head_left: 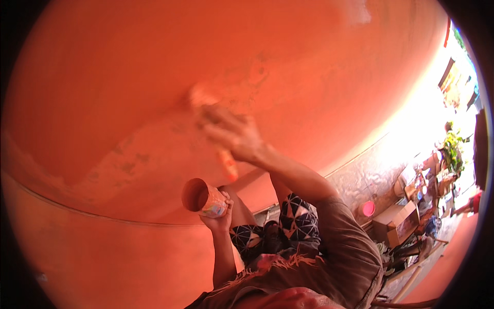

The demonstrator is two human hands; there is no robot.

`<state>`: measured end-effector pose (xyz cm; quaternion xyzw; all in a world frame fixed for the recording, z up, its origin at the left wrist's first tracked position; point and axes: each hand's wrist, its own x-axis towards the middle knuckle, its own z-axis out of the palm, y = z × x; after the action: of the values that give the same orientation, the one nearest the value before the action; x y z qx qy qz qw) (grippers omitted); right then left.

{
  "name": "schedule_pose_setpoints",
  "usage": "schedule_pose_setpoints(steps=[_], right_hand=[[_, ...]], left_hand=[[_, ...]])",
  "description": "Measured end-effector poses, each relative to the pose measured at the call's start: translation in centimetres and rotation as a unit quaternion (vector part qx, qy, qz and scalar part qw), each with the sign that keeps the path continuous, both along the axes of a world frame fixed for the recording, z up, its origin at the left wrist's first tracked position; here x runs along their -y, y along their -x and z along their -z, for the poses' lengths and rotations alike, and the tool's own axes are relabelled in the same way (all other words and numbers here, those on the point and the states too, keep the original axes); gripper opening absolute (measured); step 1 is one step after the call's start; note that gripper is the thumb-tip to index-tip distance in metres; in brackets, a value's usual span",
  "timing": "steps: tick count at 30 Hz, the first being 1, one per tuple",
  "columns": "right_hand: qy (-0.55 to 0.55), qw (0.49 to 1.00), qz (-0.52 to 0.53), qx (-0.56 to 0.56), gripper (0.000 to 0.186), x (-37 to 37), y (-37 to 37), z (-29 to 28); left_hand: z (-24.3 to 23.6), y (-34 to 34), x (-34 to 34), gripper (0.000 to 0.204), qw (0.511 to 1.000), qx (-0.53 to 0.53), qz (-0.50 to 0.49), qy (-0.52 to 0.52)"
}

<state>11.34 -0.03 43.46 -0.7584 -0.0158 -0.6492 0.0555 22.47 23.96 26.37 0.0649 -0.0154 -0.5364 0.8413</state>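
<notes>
My left hand [220, 220] is wrapped round a paint-smeared cup [206, 200], tilted so that its wide mouth faces the wall side. The inside of the cup is coated orange, and I cannot tell how much paint it holds. Higher up, my right hand [235, 135] grips a paintbrush [228, 166], blurred by motion. Its orange handle sticks out below the hand, and its pale head is against or very near the orange wall [118, 67]. Darker orange covers the wall's upper left; a paler, patchy band runs beneath the brush.
A dark seam [118, 220] curves along the wall's foot. To the right, on a shiny floor [360, 172], are a pink round container [367, 208], an open cardboard box [395, 225], a leafy plant [454, 147] and crowded household clutter. Bright light glares there.
</notes>
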Motion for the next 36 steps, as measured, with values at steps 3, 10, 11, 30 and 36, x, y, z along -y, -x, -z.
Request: schedule_pose_setpoints(steps=[3,10,11,30,36], right_hand=[[-0.018,0.988,-0.13,-0.076,0.037,-2.1,0.9,-3.2],[-0.175,0.978,-0.078,0.084,0.031,11.2,7.3,2.8],[-0.206,0.971,-0.037,0.118,0.031,13.4,10.0,3.0],[-0.564,0.751,-0.332,0.092,0.015,3.6,17.5,-0.3],[-0.588,0.705,-0.389,-0.073,0.022,-2.1,13.1,-1.5]], left_hand=[[-1.2,0.5,-0.1,0.058,1.0,0.007,0.011,0.007],[-1.3,1.5,0.5,0.062,0.999,0.005,-0.026,0.031],[-1.2,1.7,0.5,0.063,0.999,0.003,-0.023,0.041],[0.6,7.6,4.6,0.067,0.998,0.013,0.059,-0.024],[1.2,8.9,4.0,0.066,0.997,-0.028,0.057,0.047]])
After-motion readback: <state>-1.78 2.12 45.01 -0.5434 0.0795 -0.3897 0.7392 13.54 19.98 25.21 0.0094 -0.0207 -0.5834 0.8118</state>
